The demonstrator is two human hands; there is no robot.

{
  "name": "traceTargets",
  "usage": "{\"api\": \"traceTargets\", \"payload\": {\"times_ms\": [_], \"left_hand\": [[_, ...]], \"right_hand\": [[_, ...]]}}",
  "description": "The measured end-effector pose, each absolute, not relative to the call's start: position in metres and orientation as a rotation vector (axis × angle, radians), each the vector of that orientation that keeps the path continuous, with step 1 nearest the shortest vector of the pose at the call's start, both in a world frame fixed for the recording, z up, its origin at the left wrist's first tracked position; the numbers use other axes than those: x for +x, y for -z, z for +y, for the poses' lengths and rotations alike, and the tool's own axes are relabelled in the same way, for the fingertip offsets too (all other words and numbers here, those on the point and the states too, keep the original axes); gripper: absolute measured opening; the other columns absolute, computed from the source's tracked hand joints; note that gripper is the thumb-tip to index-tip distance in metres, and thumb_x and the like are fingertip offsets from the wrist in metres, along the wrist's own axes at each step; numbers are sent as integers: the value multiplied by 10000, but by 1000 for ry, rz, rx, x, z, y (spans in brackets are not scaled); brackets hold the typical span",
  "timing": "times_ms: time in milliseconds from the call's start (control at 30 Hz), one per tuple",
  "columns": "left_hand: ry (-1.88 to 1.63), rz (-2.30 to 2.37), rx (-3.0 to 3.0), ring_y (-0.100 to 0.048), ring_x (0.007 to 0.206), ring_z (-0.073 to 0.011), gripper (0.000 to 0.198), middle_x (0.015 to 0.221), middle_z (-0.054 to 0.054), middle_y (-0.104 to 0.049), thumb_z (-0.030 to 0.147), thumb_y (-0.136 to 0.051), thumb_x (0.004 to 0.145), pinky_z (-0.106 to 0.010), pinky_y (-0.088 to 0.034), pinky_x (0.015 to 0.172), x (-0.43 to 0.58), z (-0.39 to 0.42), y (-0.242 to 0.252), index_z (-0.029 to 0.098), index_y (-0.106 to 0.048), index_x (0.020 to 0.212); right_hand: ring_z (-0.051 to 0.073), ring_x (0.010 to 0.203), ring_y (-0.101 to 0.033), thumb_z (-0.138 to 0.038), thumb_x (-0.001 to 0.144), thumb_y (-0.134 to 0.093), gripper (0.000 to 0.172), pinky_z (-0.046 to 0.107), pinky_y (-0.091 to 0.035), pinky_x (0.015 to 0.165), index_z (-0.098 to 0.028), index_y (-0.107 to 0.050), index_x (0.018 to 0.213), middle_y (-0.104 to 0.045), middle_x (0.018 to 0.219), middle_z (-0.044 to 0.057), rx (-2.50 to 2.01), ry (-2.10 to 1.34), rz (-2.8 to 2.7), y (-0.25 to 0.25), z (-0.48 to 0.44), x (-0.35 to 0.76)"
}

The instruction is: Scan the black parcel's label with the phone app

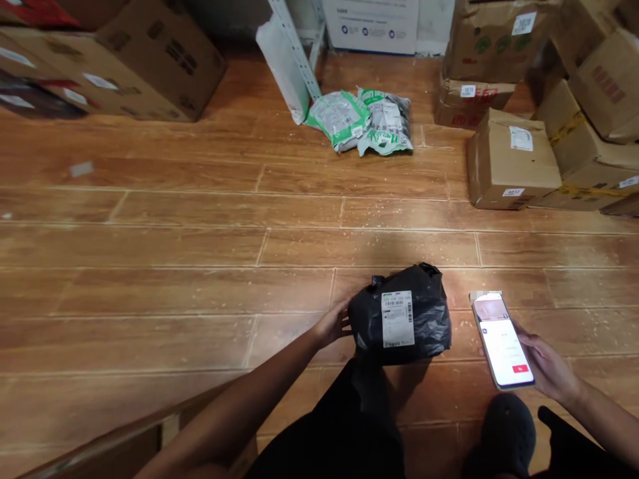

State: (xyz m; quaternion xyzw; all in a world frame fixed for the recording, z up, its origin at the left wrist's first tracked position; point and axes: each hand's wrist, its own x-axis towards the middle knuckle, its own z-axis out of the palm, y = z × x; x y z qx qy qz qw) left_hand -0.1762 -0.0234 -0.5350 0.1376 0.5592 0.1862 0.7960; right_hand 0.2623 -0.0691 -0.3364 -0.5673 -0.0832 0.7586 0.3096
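Observation:
A black plastic-wrapped parcel [426,319] with a white shipping label [398,319] facing up is held low over the wooden floor. My left hand [333,324] grips its left side, some fingers hidden behind the wrapping. To the right, my right hand [546,362] is closed around a smartphone [504,346] with its lit screen upward. The screen shows a camera-like picture at the top and a red button lower down; its text is too small to read. A gap separates phone and parcel.
Cardboard boxes [514,159] are stacked at the right, and more cartons [144,60] stand at the upper left. Green-and-grey mailing bags [384,123] lie by a metal shelf post [297,50]. A dark clog [508,429] shows below the phone.

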Motion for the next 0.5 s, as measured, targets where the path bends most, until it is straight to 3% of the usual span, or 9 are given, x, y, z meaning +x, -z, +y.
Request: {"api": "traceTargets", "payload": {"times_ms": [167, 233, 367, 500], "left_hand": [[-515, 1154, 251, -548, 1245, -299, 575, 1243, -82, -672, 483, -769, 737, -360, -444, 968, -171, -36, 547, 226, -606, 1225], [-565, 1130, 224, -540, 1263, -304, 546, 1259, -90, -669, 465, -750, 761, -365, -445, 985, -166, -40, 550, 206, -614, 1223], [-633, 1087, 176, -542, 1274, -294, 459, 1266, -97, -672, 408, -720, 797, -373, -441, 1033, -160, -44, 554, 177, -642, 1186], [-614, 1067, 138, -544, 1278, -293, 433, 1254, -100, -682, 430, -653, 851, -385, -453, 1028, -160, -45, 556, 173, -652, 1199]], "right_hand": [[350, 1090, -702, -413, 778, -686, 345, 506, -468, 1027, -239, -739, 1072, -775, 1133, 95, -1224, -2378, -324, 314, -57, 225], [333, 1134, -681, -431, 792, -691, 375, 491, -460, 1041, -251, -726, 1119, -752, 1195, 81, -1131, -2449, -348, 308, -56, 197], [268, 1176, -651, -444, 750, -779, 527, 437, -484, 1013, -392, -626, 1251, -684, 1321, -19, -1104, -2478, -354, 303, -60, 146], [274, 1255, -585, -546, 745, -769, 599, 454, -447, 1046, -414, -579, 1297, -648, 1362, -6, -1099, -2512, -439, 306, -66, 124]]}}
